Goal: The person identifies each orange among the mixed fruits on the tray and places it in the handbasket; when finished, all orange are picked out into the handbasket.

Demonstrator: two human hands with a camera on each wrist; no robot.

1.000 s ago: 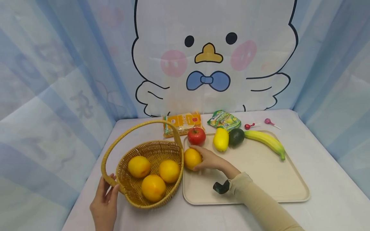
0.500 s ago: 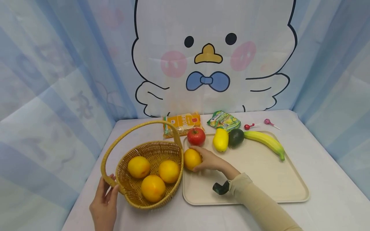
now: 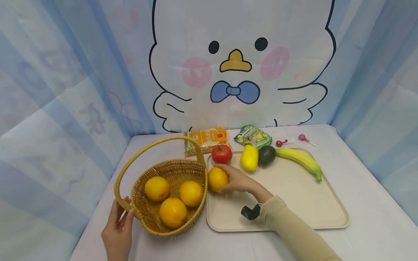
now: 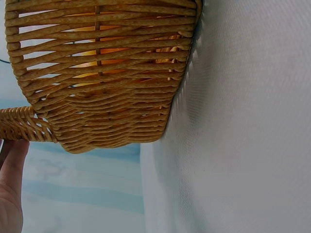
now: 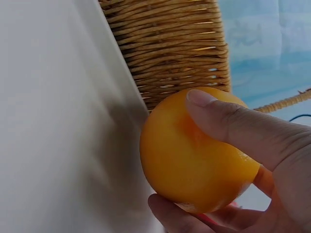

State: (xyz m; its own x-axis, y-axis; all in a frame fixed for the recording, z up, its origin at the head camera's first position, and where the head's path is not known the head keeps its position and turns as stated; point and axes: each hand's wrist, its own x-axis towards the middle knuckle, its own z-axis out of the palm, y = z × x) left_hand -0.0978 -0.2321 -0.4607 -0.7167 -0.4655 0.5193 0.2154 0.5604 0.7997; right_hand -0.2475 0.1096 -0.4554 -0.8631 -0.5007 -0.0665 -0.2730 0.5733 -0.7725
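Note:
My right hand [image 3: 237,180] grips an orange [image 3: 218,179] with thumb and fingers curled round it, over the left edge of the beige tray [image 3: 294,203]. In the right wrist view that orange [image 5: 194,150] sits close beside the basket's woven wall [image 5: 170,48]. A wicker basket [image 3: 169,235] stands left of the tray with three more oranges [image 3: 173,212] inside. My left hand [image 3: 118,230] holds the base of the basket's arched handle [image 3: 143,146] at its left end. The left wrist view shows a thumb [image 4: 13,167] against the handle; the other fingers are mostly hidden.
On the tray lie a red apple [image 3: 222,154], a yellow mango-like fruit [image 3: 249,158], a dark green avocado [image 3: 267,156], a banana [image 3: 300,159] and a dark green curved piece [image 3: 250,212]. Behind are an orange packet [image 3: 209,139], a green packet [image 3: 253,136] and two lollipops [image 3: 279,143].

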